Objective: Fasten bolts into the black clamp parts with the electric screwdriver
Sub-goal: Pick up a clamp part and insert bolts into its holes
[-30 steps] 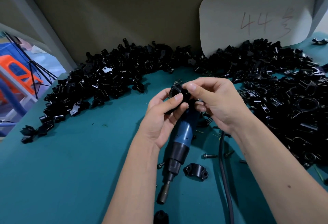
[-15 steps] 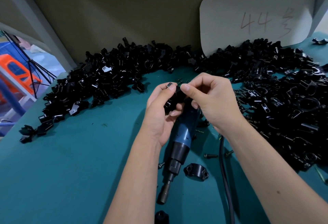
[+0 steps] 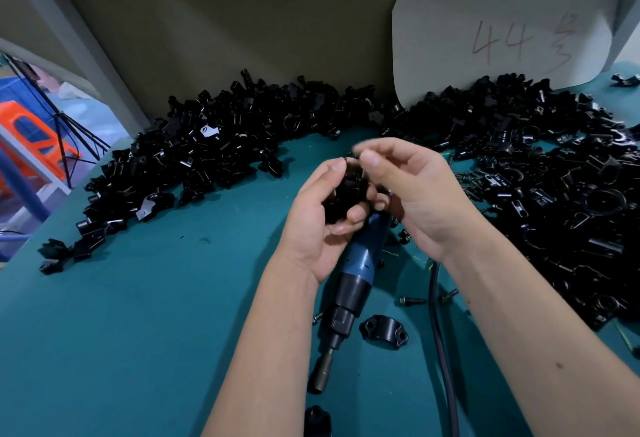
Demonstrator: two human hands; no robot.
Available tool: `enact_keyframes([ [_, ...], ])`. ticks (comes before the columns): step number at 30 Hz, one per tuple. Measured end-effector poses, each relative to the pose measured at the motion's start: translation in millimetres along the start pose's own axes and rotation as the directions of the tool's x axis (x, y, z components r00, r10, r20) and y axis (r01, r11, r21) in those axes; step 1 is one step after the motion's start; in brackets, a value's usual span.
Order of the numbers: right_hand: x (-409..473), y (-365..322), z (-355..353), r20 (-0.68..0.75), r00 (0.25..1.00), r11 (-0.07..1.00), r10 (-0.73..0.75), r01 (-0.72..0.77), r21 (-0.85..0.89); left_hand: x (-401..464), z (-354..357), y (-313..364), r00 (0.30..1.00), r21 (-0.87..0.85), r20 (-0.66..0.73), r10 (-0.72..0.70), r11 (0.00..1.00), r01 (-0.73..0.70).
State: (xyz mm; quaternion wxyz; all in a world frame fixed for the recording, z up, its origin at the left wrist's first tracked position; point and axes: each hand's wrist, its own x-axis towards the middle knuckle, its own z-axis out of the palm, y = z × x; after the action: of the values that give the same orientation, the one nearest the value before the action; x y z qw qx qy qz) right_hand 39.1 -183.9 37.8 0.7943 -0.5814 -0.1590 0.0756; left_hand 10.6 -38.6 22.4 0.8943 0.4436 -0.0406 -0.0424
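My left hand cups a black clamp part above the electric screwdriver, which lies on the teal table. My right hand pinches something small at the clamp's top, probably a bolt, too blurred to confirm. I'd seat it straight before driving.

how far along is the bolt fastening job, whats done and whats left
Done: nothing that can be told apart as finished. In hand: the left hand grips a black clamp part while the right hand pinches something small at its top, too blurred to name. The electric screwdriver lies unused on the green table. Left: driving bolts, one loose clamp half, and the large piles of black parts.
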Motion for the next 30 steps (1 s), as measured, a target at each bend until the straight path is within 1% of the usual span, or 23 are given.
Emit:
enact_keyframes([
  [1,0.0,-1.3,-0.8,0.029,0.999,0.999,0.019,-0.02,0.033,0.1,-1.2,0.3,1.0,-0.021,-0.008,0.003,1.0,-0.003],
  [3,0.3,-1.6,-1.4,0.054,0.998,1.0,0.019,-0.019,0.013,0.1,-3.4,2.2,1.0,-0.013,-0.021,0.015,1.0,-0.015],
  [5,0.9,0.3,0.6,0.017,1.0,0.999,-0.004,0.005,-0.044,-0.3,-4.4,3.5,0.999,0.042,-0.036,0.022,0.999,-0.02],
  [8,1.5,3.3,4.7,-0.078,0.997,0.996,-0.024,0.018,-0.083,-0.1,-3.3,2.0,0.998,0.106,-0.065,0.018,0.994,-0.011],
  [9,1.0,3.4,5.3,-0.087,0.996,0.996,-0.024,0.016,-0.09,-0.2,-2.4,1.4,0.997,0.109,-0.076,0.017,0.994,-0.009],
  [12,-0.4,2.1,3.8,-0.03,0.999,0.998,-0.015,0.013,-0.062,0.1,-1.3,1.9,0.997,0.09,-0.075,0.022,0.996,-0.016],
  [14,-0.9,-0.6,3.3,-0.019,1.0,0.996,-0.01,0.008,-0.085,-0.5,-1.8,2.1,0.997,0.098,-0.068,0.021,0.995,-0.015],
  [17,0.9,-1.3,4.2,-0.071,0.997,0.98,-0.042,0.028,-0.196,-1.8,-0.7,0.5,0.997,0.143,-0.071,0.014,0.99,-0.004],
  [19,1.9,-0.3,5.3,-0.099,0.993,0.976,-0.066,0.043,-0.214,-2.1,1.5,-0.6,0.998,0.138,-0.061,0.01,0.99,-0.001],
  [20,2.1,0.5,4.3,-0.087,0.994,0.978,-0.07,0.052,-0.202,-1.9,2.1,-0.7,0.999,0.122,-0.053,0.012,0.992,-0.005],
  [23,-0.4,-0.8,0.9,0.02,0.999,0.993,-0.032,0.034,-0.111,-2.7,1.0,2.2,0.998,0.053,-0.049,0.027,0.998,-0.025],
  [25,-0.2,-2.3,-1.6,0.043,0.999,0.992,-0.025,0.03,-0.122,-3.4,-0.6,3.4,0.999,0.054,-0.034,0.036,0.998,-0.034],
  [28,2.9,-1.2,-0.3,-0.056,0.996,0.981,-0.067,0.055,-0.187,-3.5,0.4,2.0,0.999,0.088,-0.039,0.033,0.996,-0.029],
  [30,2.8,0.5,0.8,-0.08,0.993,0.981,-0.088,0.072,-0.179,-3.1,2.1,0.6,0.998,0.079,-0.046,0.03,0.997,-0.026],
])
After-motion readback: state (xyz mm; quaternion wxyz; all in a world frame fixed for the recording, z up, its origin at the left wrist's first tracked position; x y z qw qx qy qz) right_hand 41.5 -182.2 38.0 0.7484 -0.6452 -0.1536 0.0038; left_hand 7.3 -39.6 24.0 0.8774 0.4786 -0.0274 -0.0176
